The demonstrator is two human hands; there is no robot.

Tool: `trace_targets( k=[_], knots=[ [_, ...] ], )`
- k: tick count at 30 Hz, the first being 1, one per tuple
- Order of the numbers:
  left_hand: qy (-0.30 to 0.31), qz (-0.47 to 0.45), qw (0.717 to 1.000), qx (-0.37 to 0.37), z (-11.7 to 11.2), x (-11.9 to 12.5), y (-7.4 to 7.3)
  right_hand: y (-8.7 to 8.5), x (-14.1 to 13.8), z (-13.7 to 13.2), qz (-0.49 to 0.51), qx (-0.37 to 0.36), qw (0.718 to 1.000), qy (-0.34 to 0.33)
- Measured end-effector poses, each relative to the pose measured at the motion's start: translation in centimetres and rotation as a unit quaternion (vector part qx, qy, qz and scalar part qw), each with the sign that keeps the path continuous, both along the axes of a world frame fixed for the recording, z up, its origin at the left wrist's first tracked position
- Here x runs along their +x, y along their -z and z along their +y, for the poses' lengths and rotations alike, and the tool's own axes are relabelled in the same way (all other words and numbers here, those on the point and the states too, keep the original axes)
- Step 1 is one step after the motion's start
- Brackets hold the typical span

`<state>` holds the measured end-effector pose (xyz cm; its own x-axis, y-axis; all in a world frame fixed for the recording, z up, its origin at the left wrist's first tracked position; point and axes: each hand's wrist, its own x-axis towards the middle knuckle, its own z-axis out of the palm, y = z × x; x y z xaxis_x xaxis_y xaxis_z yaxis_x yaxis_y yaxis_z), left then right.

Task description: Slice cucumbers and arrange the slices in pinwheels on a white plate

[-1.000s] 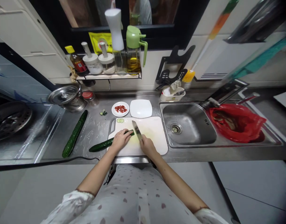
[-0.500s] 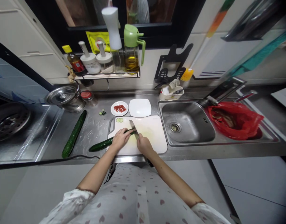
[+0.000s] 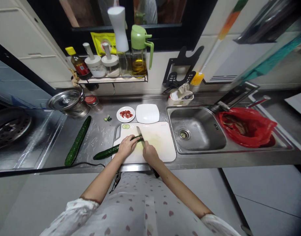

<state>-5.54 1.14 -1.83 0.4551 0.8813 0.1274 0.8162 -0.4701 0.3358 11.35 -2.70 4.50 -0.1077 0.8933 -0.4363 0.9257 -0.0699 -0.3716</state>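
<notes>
A white cutting board [image 3: 158,137] lies on the steel counter in front of me. Across its left edge lies a dark green cucumber [image 3: 105,153]. My left hand [image 3: 126,146] is closed over the cucumber, pressing it down on the board. My right hand [image 3: 149,153] grips the handle of a knife [image 3: 140,133], whose blade rests against the cucumber's right end just beside my left fingers. Two cucumber slices [image 3: 126,126] lie at the board's far left corner.
A second whole cucumber [image 3: 77,141] lies to the left near a lidded steel pot [image 3: 67,102]. Behind the board stand a small plate of red chilli [image 3: 126,114] and a white square plate [image 3: 148,113]. The sink [image 3: 196,132] is at right, with a red bag [image 3: 247,126] beyond it.
The knife has come left and down from beside the cucumber onto its right end, and my right hand has followed. My left hand has stayed on the cucumber.
</notes>
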Motion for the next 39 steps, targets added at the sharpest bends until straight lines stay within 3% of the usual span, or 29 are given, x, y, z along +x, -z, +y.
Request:
trace_targets(
  k=[23, 30, 39],
  knots=[
    [0.012, -0.008, 0.999, 0.033, 0.1, -0.1, 0.5, -0.3, 1.2, -2.5, -0.028, -0.047, 0.998, -0.027],
    [0.012, -0.022, 0.999, 0.025, 0.3, -0.2, 0.6, -1.0, 0.8, -2.0, -0.035, -0.049, 0.998, -0.025],
    [0.016, -0.012, 0.999, 0.031, 0.3, -0.1, 0.6, -0.5, 0.2, -0.6, -0.027, -0.045, 0.998, -0.018]
  ],
)
